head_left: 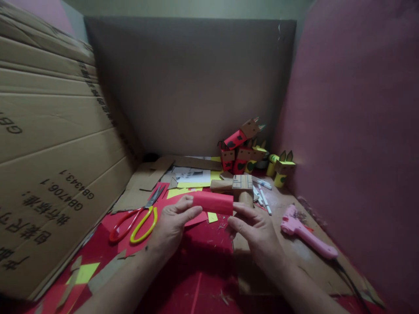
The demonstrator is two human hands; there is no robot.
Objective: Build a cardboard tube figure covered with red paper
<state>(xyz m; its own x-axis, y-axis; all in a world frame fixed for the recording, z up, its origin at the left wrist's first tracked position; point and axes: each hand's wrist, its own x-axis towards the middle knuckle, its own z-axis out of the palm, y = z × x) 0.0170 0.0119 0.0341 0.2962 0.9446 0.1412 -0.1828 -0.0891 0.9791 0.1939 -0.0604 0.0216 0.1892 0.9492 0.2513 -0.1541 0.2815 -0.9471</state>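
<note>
A small red paper roll (214,203) is held sideways above the red table surface. My left hand (176,218) pinches its left end between thumb and fingers. At the roll's right end, the fingers of my right hand (250,222) are closed on its edge, partly tucked behind or inside it; which one I cannot tell. Just beyond the roll stands a cardboard tube (246,198) with a small cardboard box (242,183) on top. Scissors (144,216) with one red and one yellow handle lie open to the left of my left hand.
A pink glue gun (307,235) with a cord lies on the right. Several red and yellow animal figures (240,155) stand or are stacked at the back. White markers (264,198), paper sheets (193,175) and scraps lie mid-table. A large cardboard panel (55,144) borders the left side.
</note>
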